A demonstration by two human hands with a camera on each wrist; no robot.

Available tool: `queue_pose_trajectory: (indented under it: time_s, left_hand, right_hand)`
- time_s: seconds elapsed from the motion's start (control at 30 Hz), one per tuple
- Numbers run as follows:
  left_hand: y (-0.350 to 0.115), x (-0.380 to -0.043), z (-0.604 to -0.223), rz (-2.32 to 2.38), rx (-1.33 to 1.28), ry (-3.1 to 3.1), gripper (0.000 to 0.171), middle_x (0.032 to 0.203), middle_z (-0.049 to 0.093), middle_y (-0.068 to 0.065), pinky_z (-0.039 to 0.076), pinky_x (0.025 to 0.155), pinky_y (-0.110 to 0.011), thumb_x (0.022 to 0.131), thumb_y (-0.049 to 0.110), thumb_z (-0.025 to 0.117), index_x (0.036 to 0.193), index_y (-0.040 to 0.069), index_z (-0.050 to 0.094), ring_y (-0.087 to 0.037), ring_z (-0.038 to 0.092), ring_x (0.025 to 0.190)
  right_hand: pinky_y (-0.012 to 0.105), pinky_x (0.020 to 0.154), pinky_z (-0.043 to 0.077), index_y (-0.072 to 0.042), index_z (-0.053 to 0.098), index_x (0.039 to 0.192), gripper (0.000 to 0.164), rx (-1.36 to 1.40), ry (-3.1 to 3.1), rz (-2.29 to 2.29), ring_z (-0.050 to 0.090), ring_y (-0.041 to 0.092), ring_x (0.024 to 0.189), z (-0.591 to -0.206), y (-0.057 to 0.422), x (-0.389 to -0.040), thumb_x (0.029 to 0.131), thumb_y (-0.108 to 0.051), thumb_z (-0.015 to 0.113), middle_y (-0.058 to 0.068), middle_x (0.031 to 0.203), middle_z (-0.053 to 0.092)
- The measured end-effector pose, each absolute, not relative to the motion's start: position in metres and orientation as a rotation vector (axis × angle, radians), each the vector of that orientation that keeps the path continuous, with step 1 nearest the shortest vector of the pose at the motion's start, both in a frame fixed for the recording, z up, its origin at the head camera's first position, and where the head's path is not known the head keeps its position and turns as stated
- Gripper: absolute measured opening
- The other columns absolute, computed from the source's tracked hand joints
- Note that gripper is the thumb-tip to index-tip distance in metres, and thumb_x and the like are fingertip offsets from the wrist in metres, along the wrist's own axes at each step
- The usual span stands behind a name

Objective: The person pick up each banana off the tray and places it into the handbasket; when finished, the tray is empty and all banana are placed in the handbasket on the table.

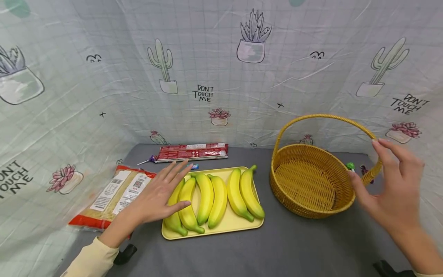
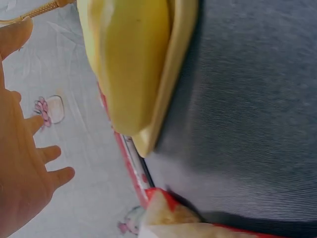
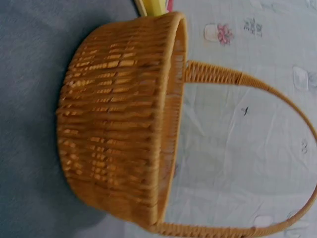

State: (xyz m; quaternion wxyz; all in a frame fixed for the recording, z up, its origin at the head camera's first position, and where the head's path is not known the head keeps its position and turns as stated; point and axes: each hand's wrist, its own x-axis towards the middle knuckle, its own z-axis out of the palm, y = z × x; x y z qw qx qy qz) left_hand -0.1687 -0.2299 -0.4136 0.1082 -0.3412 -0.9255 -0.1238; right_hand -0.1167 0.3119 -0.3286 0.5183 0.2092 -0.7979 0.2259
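Several yellow bananas (image 1: pixel 217 200) with green tips lie side by side on a pale yellow tray (image 1: pixel 238 231). My left hand (image 1: pixel 157 196) hovers over the tray's left end with its fingers spread, holding nothing. In the left wrist view that hand (image 2: pixel 22 163) is beside a blurred banana (image 2: pixel 133 64). To the right stands a woven wicker basket (image 1: pixel 311 207) with its arched handle up and nothing inside. My right hand (image 1: pixel 394 188) is at the basket's right side, thumb and fingers apart, fingertips near the handle; contact is unclear. The right wrist view shows only the basket (image 3: pixel 109 129), not the hand.
A clear bag with red edges (image 1: pixel 114 196) lies left of the tray. Red packets (image 1: pixel 192 152), a purple lollipop (image 1: pixel 152 158) and a small blue wrapper (image 1: pixel 194 166) are behind it. Behind the basket's right side is a green wrapped candy (image 1: pixel 350 166). A patterned curtain (image 1: pixel 221 77) encloses the table.
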Motion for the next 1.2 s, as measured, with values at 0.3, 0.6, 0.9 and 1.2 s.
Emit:
queue_pose_trajectory:
  time_s: [0.3, 0.6, 0.9, 1.2]
  left_hand:
    - [-0.241, -0.166, -0.426, -0.398, -0.94, -2.747, 0.097, 0.175, 0.014, -0.003, 0.028, 0.114, -0.07, 0.096, 0.061, 0.068, 0.171, 0.022, 0.02, -0.039, 0.017, 0.158]
    - [-0.243, -0.167, -0.433, -0.432, -0.885, -2.749, 0.088, 0.173, 0.023, -0.006, 0.03, 0.113, -0.069, 0.099, 0.058, 0.065, 0.17, 0.027, 0.024, -0.038, 0.02, 0.157]
    - [-0.242, -0.168, -0.444, -0.503, -0.774, -2.777, 0.081, 0.162, 0.038, -0.017, 0.029, 0.113, -0.068, 0.101, 0.056, 0.065, 0.167, 0.02, 0.034, -0.044, 0.04, 0.143]
    - [-0.243, -0.164, -0.455, -0.518, -0.661, -2.749, 0.07, 0.141, 0.053, -0.019, 0.04, 0.104, -0.064, 0.098, 0.041, 0.073, 0.155, 0.007, 0.05, -0.041, 0.051, 0.127]
  right_hand:
    - [0.057, 0.115, 0.028, -0.001, 0.046, 0.157, 0.091, 0.238, -2.054, 0.553, 0.037, 0.054, 0.135, -0.357, 0.352, -0.129, 0.094, -0.065, 0.06, 0.035, 0.148, 0.043]
    - [0.023, 0.112, 0.032, -0.008, 0.044, 0.16, 0.08, -0.06, -2.201, 0.723, 0.046, 0.046, 0.133, -0.387, 0.368, -0.129, 0.089, -0.015, 0.08, 0.031, 0.144, 0.046]
    - [0.012, 0.101, 0.038, -0.004, 0.048, 0.155, 0.072, -0.259, -2.244, 0.828, 0.053, 0.016, 0.125, -0.416, 0.367, -0.126, 0.09, -0.004, 0.079, 0.017, 0.14, 0.052]
    - [0.009, 0.093, 0.043, -0.007, 0.053, 0.15, 0.064, -0.262, -2.196, 0.915, 0.051, -0.006, 0.114, -0.432, 0.368, -0.124, 0.092, -0.005, 0.079, -0.02, 0.125, 0.048]
